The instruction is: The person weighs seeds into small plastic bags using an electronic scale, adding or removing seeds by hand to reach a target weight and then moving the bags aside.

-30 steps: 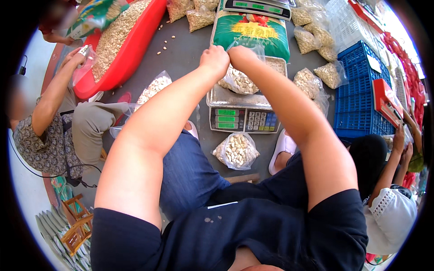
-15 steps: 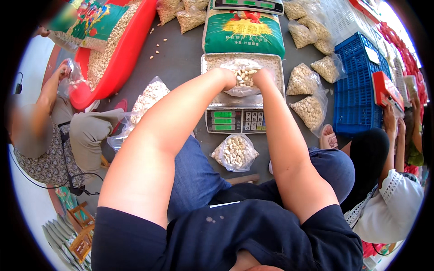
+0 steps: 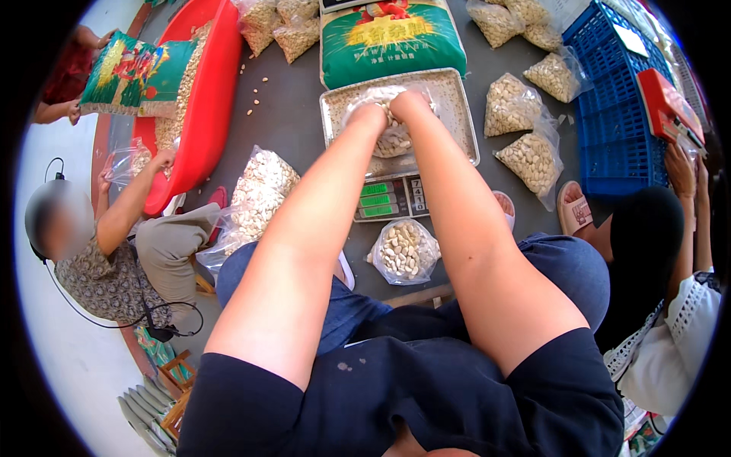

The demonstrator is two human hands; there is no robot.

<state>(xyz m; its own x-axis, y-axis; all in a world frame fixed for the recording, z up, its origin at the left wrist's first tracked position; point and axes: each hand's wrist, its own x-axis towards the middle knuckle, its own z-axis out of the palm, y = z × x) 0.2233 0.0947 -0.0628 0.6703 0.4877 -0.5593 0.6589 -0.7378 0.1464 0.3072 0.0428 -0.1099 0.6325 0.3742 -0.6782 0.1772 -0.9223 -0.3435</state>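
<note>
My left hand and my right hand are close together over the mouth of a clear plastic bag of pale oval beans or nuts. Both hands look closed on the bag film; most fingers are hidden. Under the bag is the metal pan of a digital scale, its green displays partly covered by my arms. Between the scale and my lap sits another filled bag. To the left of my left forearm stands a larger open bag of the same pale pieces.
A green printed sack lies beyond the scale. Filled bags rest to the right, beside a blue crate. At left, a person fills a bag by a red tub, while another person's hands hold a green sack. A co-worker's hands are at right.
My hands have moved from the bag's two sides to its middle, closer together, covering much of the contents. The view has shifted, and the sack over the red tub shows more fully.
</note>
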